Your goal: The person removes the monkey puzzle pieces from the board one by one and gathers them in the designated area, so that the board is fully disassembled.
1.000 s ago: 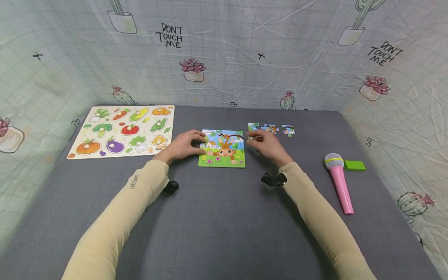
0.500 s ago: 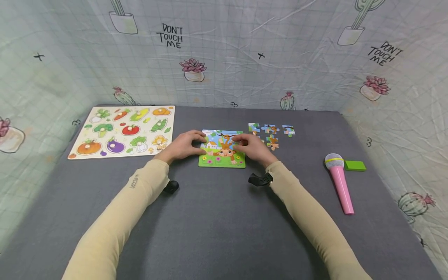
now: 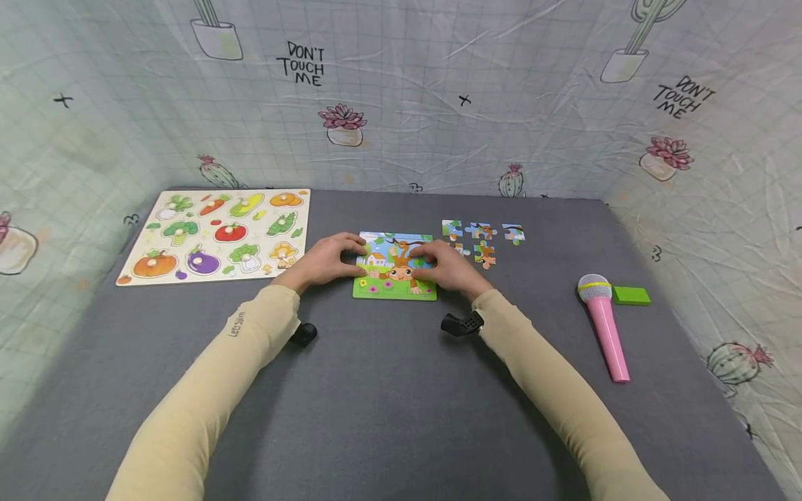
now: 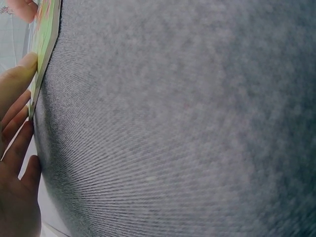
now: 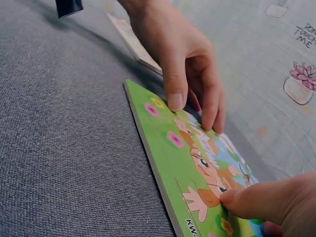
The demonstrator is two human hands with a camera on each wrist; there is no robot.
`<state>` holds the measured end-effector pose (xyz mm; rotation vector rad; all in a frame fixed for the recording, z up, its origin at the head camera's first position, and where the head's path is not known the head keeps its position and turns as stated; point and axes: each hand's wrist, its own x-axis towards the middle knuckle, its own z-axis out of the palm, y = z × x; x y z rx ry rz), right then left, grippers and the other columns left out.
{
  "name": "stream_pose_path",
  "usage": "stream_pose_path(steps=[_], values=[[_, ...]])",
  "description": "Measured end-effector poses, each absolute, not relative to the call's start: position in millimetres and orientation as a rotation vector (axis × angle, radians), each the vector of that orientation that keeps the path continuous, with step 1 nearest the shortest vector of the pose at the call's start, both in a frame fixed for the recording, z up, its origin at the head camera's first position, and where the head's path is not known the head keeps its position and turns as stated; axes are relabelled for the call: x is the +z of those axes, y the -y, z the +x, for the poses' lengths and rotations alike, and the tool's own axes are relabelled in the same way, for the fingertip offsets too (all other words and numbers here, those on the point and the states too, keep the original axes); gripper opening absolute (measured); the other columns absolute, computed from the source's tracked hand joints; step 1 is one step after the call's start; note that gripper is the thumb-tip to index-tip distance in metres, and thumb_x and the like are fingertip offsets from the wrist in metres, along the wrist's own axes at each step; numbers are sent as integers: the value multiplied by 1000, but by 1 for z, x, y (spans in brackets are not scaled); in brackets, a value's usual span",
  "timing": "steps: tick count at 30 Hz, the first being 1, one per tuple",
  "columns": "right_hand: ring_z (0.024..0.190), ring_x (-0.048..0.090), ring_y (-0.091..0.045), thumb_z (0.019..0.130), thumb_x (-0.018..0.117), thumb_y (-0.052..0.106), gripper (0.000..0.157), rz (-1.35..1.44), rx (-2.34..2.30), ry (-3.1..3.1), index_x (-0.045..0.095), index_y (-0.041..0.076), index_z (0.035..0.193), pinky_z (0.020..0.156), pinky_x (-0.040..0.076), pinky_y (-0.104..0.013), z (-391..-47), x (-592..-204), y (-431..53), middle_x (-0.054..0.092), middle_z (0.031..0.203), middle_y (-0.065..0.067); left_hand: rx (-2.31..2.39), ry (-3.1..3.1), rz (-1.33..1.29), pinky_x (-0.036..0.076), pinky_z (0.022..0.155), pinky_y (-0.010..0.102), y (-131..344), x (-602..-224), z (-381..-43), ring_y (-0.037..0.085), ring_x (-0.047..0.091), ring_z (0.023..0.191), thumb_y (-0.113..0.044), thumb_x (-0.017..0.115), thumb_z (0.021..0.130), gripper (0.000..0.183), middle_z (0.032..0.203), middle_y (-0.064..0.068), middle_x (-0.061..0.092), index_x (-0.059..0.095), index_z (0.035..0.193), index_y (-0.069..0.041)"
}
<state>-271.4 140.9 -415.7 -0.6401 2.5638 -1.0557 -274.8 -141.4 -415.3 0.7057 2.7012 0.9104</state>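
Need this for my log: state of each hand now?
Left hand: open, touching the left edge of the monkey board.
Right hand: thumb on the board; whether it holds anything can't be told.

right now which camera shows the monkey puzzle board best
Head view: nearly all of the monkey puzzle board shows. The right wrist view is closer but crops it; the left wrist view catches an edge-on sliver.

A monkey jigsaw (image 5: 198, 152) lies on the counter (image 5: 89, 138). The left hand (image 5: 174, 47) rests its thumb on the printed grass; the right hand (image 5: 279, 201) has its thumb beside the monkey's eye. Past the left hand lies a pale board (image 5: 131, 40); succulent-print cloth (image 5: 261, 69) borders the counter's edge.
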Motion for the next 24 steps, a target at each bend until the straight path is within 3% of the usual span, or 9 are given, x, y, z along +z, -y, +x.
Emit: stream_pose_path(steps=[19,24], values=[[98,41,-28,93,68,13,43,-667,-954,-2539,58,1,133,80,38,-39,-274,-407,-138,50,119,-17,914,-2699,716,31,113,47,141,-414,-276,32,40,136,-27,77,86,46,142,12,50,66,124,-3],[100,42,-28,92,69,15,41,-658,-940,-2564,60,1,130,86,41,-42,-274,-407,-137,50,122,-18,903,-2701,715,30,114,48,140,-415,-276,33,39,136,-27,76,86,47,143,12,49,65,125,-3]])
